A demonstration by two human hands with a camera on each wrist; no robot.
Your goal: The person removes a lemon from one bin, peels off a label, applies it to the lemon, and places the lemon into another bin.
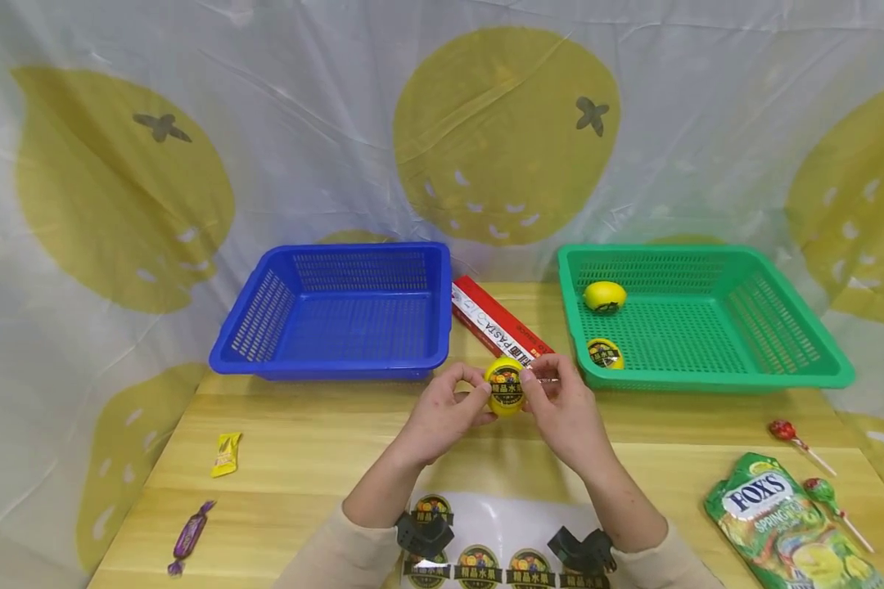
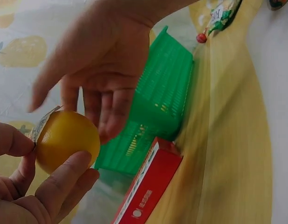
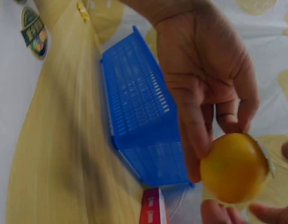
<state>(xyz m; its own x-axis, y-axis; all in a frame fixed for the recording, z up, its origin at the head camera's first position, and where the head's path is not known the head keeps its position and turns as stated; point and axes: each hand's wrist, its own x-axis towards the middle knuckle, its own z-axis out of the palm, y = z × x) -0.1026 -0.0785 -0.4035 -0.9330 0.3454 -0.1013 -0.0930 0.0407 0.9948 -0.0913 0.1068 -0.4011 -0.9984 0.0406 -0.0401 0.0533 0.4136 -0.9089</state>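
A yellow lemon [image 2: 69,142] is held up between both hands, off the table. A round black sticker [image 1: 506,388] with gold lettering covers its face, and one edge stands slightly away from the skin in the left wrist view. My left hand [image 1: 442,413] grips the lemon from the left, thumb at the sticker's edge. On the other side is my right hand [image 1: 569,417], its fingers extended beside the lemon and its thumb apart from it in the left wrist view. Below the forearms lies a white sheet [image 1: 504,517] bearing several matching stickers.
A blue basket [image 1: 224,360] stands back left. The green basket [image 1: 714,378], back right, holds a lemon [image 1: 604,294] and another stickered one [image 1: 606,353]. Between them lies a red pasta box [image 1: 486,304]. Wrapped candies [image 1: 226,455] are left; lollipops [image 1: 783,430] and a Fox's bag [image 1: 788,523] right.
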